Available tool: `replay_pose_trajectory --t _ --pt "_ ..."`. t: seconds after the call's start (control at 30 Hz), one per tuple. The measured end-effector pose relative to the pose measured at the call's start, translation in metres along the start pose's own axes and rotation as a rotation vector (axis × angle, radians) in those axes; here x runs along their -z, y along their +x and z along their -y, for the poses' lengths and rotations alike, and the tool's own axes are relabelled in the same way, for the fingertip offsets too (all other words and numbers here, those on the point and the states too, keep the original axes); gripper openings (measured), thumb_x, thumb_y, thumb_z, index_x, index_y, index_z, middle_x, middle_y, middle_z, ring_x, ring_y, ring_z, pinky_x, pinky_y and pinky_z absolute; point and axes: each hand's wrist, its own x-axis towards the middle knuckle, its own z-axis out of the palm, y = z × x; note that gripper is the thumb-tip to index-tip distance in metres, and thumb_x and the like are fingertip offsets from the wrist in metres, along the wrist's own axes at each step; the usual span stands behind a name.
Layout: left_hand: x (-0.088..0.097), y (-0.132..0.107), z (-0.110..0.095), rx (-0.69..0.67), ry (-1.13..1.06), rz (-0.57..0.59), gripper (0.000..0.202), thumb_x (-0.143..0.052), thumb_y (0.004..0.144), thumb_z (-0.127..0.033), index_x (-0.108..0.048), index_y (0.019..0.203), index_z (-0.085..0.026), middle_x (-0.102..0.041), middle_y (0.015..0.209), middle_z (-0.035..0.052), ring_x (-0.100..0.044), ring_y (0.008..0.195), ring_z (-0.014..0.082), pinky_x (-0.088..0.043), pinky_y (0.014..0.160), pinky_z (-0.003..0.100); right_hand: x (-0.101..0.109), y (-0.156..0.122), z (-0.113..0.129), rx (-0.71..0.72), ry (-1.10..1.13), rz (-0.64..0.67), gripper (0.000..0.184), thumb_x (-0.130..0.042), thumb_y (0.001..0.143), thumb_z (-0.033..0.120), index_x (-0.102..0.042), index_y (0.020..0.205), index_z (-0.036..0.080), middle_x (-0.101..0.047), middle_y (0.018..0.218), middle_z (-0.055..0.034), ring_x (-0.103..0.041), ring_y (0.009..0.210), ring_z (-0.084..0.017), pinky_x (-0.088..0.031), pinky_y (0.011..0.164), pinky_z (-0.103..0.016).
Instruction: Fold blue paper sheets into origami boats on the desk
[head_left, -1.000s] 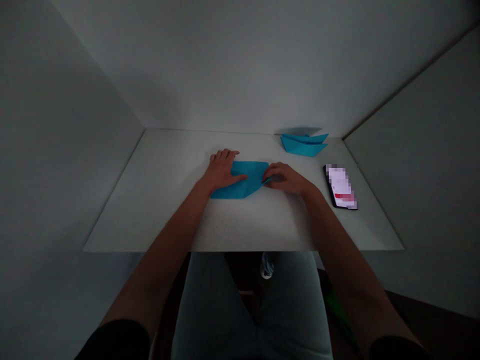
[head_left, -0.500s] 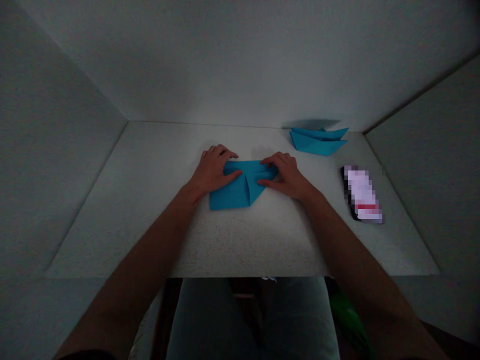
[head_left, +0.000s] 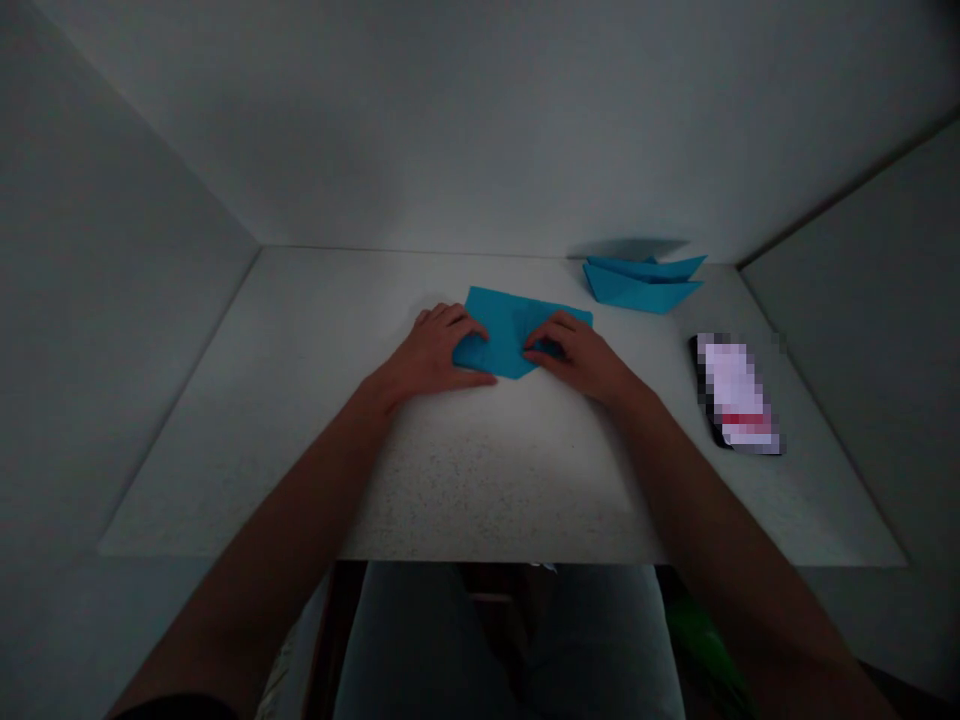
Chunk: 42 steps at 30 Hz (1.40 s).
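A folded sheet of blue origami paper (head_left: pixel 517 320) lies on the white table (head_left: pixel 510 480), its broad edge away from me and a blunt point toward me. My left hand (head_left: pixel 435 352) holds its left side, with the fingers on top of the fold. My right hand (head_left: pixel 574 358) grips the right side, fingertips resting near the middle. The hands are a little apart, and they hide parts of the paper's lower folds.
A finished blue paper boat (head_left: pixel 641 285) sits near the far wall to the right. A smartphone (head_left: pixel 735 395) with a pixelated screen lies on the table's right side. White walls border the table's far and side edges. My knees show below the near edge.
The paper's outline has changed: its broad edge, nearest me before, now lies on the far side, with a point toward me. The paper sits farther from me, and my hands are lower on it.
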Motion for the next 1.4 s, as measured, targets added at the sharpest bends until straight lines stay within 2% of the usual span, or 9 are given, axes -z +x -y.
replay_pose_trajectory --t 0.07,0.17,0.4,0.53,0.7,0.8,0.97,1.17,1.4 --pt "0.001 -0.001 0.0 -0.051 -0.016 0.022 0.067 -0.09 0.082 -0.062 -0.072 0.137 -0.029 -0.067 0.148 0.0112 -0.059 0.142 0.0363 -0.041 0.124 0.054 0.002 -0.001 -0.007 -0.022 -0.039 -0.056 0.04 -0.068 0.107 0.06 -0.078 0.122 0.025 -0.071 0.124 -0.014 -0.067 0.115 -0.033 -0.054 0.102 -0.05" --pt "0.002 -0.001 0.0 -0.086 -0.048 0.038 0.066 -0.087 0.085 -0.051 -0.071 0.144 -0.029 -0.069 0.153 0.0097 -0.061 0.146 0.0341 -0.042 0.127 0.051 0.004 -0.003 -0.013 -0.012 -0.068 -0.084 0.041 -0.072 0.103 0.062 -0.079 0.125 0.027 -0.071 0.132 -0.0137 -0.066 0.125 -0.037 -0.05 0.111 -0.057" --pt "0.004 0.001 0.008 -0.156 -0.1 0.031 0.056 -0.078 0.084 -0.036 -0.076 0.14 -0.026 -0.077 0.149 0.0076 -0.07 0.141 0.0312 -0.05 0.125 0.048 0.012 -0.002 -0.016 0.029 0.067 -0.023 0.04 -0.076 0.102 0.06 -0.08 0.125 0.029 -0.072 0.137 -0.0123 -0.068 0.127 -0.034 -0.053 0.114 -0.055" --pt "0.003 -0.001 0.016 -0.154 -0.112 0.011 0.059 -0.077 0.086 -0.038 -0.075 0.144 -0.026 -0.074 0.154 0.0082 -0.07 0.143 0.0314 -0.048 0.128 0.05 0.014 -0.001 -0.015 0.026 0.101 -0.017 0.038 -0.081 0.099 0.056 -0.08 0.126 0.031 -0.074 0.138 -0.0119 -0.069 0.129 -0.036 -0.054 0.115 -0.058" --pt "0.005 -0.006 0.02 -0.112 -0.093 0.019 0.085 -0.087 0.079 -0.048 -0.064 0.158 -0.027 -0.064 0.166 0.0112 -0.058 0.156 0.0377 -0.036 0.134 0.057 0.015 -0.002 -0.016 -0.022 0.135 -0.02 0.045 -0.084 0.095 0.06 -0.079 0.13 0.031 -0.075 0.144 -0.012 -0.069 0.134 -0.039 -0.054 0.117 -0.063" --pt "0.007 -0.006 0.017 -0.109 -0.087 0.033 0.087 -0.088 0.079 -0.049 -0.063 0.16 -0.029 -0.064 0.165 0.0123 -0.059 0.153 0.0388 -0.038 0.132 0.058 0.016 -0.003 -0.017 -0.034 0.161 0.0 0.049 -0.085 0.093 0.063 -0.078 0.132 0.033 -0.074 0.148 -0.0108 -0.069 0.137 -0.04 -0.054 0.118 -0.065" --pt "0.006 -0.002 0.012 -0.175 -0.082 -0.015 0.083 -0.09 0.076 -0.047 -0.068 0.154 -0.027 -0.068 0.156 0.0143 -0.066 0.142 0.0384 -0.049 0.122 0.056 0.018 -0.005 -0.018 -0.036 0.198 0.005 0.057 -0.088 0.089 0.066 -0.077 0.134 0.033 -0.075 0.149 -0.0105 -0.069 0.137 -0.04 -0.056 0.118 -0.063" --pt "0.003 -0.002 0.02 -0.174 -0.051 -0.057 0.063 -0.082 0.085 -0.034 -0.073 0.146 -0.027 -0.077 0.142 0.0107 -0.07 0.134 0.0351 -0.052 0.12 0.053 0.02 -0.007 -0.019 -0.047 0.182 0.0 0.062 -0.091 0.085 0.067 -0.077 0.134 0.031 -0.077 0.141 -0.0112 -0.072 0.132 -0.041 -0.057 0.114 -0.062" --pt "0.003 -0.002 0.03 -0.178 -0.196 -0.16 0.048 -0.078 0.094 -0.026 -0.077 0.142 -0.031 -0.064 0.136 0.0112 -0.067 0.121 0.0251 -0.062 0.104 0.041 0.018 -0.005 -0.018 -0.014 0.156 0.008 0.059 -0.089 0.087 0.067 -0.079 0.133 0.032 -0.076 0.143 -0.011 -0.07 0.134 -0.041 -0.053 0.118 -0.063"
